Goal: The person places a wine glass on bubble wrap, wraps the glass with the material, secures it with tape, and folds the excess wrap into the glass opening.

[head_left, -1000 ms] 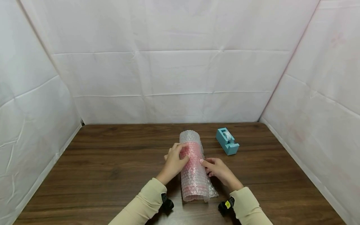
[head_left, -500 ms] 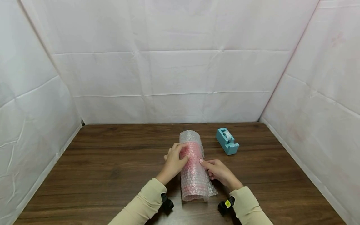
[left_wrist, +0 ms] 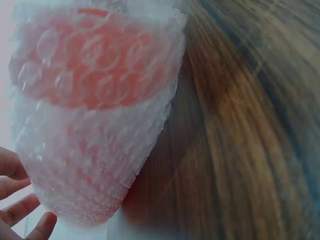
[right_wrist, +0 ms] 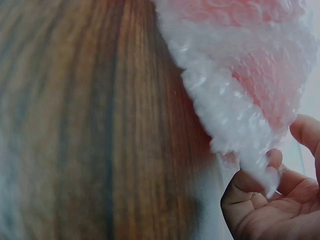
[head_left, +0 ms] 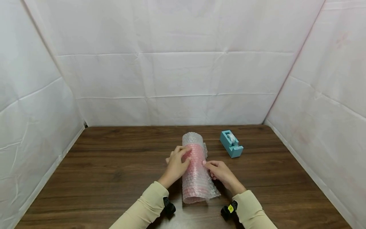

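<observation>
A roll of bubble wrap lies lengthwise on the brown wooden table, around something pink-red whose kind I cannot tell. My left hand rests on the roll's left side, its fingertips and thumb touching the wrap. In the left wrist view those spread fingers meet the bubble wrap near its narrow-looking end. On the other side, my right hand pinches the loose edge of the wrap between thumb and fingers. The right wrist view shows this flap of bubble wrap running down into the right hand.
A light blue tape dispenser with a roll of tape stands behind and right of the wrap. White sheets enclose the back and sides of the wooden table. A black camera sits on each wrist.
The bubble wrap roll has shifted very slightly left, and a bit more of its loose edge shows at the right. Both hands stay in nearly the same place.
</observation>
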A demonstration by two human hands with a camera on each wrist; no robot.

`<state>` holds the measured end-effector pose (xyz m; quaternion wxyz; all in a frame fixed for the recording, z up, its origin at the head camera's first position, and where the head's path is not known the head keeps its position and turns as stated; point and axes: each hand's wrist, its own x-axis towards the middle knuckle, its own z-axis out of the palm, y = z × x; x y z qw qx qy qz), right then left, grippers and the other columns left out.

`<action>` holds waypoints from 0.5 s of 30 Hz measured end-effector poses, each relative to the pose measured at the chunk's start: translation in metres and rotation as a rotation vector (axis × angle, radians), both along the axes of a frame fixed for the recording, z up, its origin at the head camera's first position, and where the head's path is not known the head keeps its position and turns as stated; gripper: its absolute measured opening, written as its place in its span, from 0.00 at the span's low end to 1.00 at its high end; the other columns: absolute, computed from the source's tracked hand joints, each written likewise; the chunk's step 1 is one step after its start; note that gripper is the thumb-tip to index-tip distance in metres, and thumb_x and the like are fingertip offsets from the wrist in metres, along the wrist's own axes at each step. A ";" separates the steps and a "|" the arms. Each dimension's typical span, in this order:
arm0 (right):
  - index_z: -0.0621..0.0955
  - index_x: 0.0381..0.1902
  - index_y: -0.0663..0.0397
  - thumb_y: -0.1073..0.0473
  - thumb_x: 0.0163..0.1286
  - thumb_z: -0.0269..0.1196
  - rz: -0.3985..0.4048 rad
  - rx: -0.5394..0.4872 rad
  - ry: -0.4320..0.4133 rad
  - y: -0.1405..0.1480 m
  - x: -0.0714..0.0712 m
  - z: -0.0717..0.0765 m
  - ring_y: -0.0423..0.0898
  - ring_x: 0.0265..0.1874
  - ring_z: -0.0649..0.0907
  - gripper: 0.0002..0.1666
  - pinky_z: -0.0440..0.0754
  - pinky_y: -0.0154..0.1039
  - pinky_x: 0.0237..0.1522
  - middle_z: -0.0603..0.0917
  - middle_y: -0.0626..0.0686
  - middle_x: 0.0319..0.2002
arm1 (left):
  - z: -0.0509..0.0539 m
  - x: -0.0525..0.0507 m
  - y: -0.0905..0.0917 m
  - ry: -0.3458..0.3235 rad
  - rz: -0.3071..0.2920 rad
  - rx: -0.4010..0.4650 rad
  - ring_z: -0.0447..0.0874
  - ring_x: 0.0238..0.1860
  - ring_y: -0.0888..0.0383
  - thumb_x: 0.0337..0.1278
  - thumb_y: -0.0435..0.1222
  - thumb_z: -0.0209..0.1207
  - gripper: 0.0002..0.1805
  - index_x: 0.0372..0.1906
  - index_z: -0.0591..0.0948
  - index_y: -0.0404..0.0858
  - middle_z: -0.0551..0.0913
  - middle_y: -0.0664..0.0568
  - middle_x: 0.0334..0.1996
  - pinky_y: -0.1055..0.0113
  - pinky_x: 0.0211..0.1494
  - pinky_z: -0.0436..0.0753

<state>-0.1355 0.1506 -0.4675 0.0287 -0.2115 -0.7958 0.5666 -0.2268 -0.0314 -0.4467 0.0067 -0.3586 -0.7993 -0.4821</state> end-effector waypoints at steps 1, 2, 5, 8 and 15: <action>0.82 0.45 0.62 0.52 0.71 0.56 -0.005 0.004 0.004 -0.001 -0.001 0.000 0.41 0.19 0.70 0.19 0.70 0.33 0.24 0.71 0.47 0.18 | 0.000 -0.001 -0.001 -0.002 0.000 -0.003 0.71 0.54 0.44 0.59 0.33 0.58 0.21 0.59 0.79 0.42 0.75 0.48 0.57 0.47 0.48 0.60; 0.82 0.46 0.62 0.53 0.72 0.55 -0.010 0.004 0.009 -0.002 -0.002 0.000 0.41 0.19 0.70 0.18 0.70 0.33 0.24 0.71 0.48 0.18 | 0.000 -0.001 -0.002 -0.004 0.001 -0.006 0.71 0.54 0.43 0.59 0.32 0.58 0.21 0.59 0.79 0.42 0.75 0.48 0.57 0.47 0.48 0.60; 0.82 0.46 0.62 0.60 0.71 0.52 -0.024 -0.004 0.020 -0.005 -0.004 0.002 0.41 0.20 0.71 0.16 0.70 0.33 0.23 0.73 0.48 0.19 | 0.000 -0.004 -0.005 -0.017 0.003 -0.010 0.73 0.53 0.43 0.60 0.32 0.56 0.22 0.60 0.78 0.42 0.75 0.47 0.58 0.47 0.47 0.59; 0.82 0.46 0.63 0.64 0.68 0.53 -0.035 -0.026 0.037 -0.007 -0.005 0.004 0.40 0.21 0.71 0.14 0.71 0.32 0.23 0.74 0.48 0.21 | 0.000 -0.005 -0.007 -0.035 0.013 -0.008 0.76 0.51 0.45 0.62 0.32 0.54 0.21 0.61 0.78 0.42 0.75 0.47 0.58 0.47 0.48 0.60; 0.81 0.51 0.58 0.63 0.68 0.57 -0.013 -0.024 0.054 -0.007 -0.007 0.006 0.43 0.32 0.77 0.14 0.77 0.36 0.32 0.81 0.52 0.38 | 0.000 -0.009 -0.014 -0.123 0.036 0.030 0.81 0.52 0.46 0.67 0.37 0.51 0.21 0.64 0.75 0.41 0.76 0.43 0.57 0.37 0.55 0.61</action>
